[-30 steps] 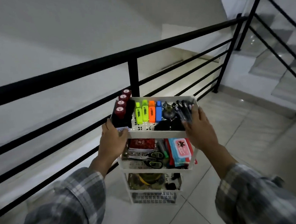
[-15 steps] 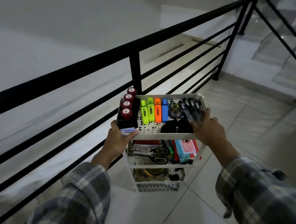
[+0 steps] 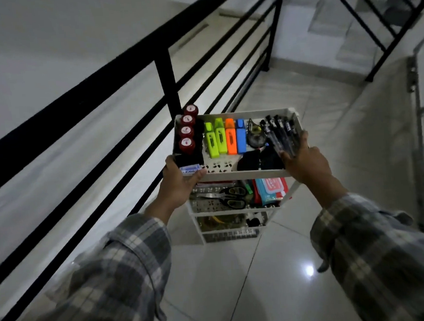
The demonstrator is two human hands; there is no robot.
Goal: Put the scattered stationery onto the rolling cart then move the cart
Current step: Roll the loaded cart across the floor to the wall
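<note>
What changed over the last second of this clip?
The cart edged forward along the railing, pushed by both hands. The left hand and right hand kept gripping its top tray's near corners; the stationery stayed put.

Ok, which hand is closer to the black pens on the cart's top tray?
Right. The right hand grips the top tray at the corner beside the black pens; the left hand holds the opposite near corner.
</note>
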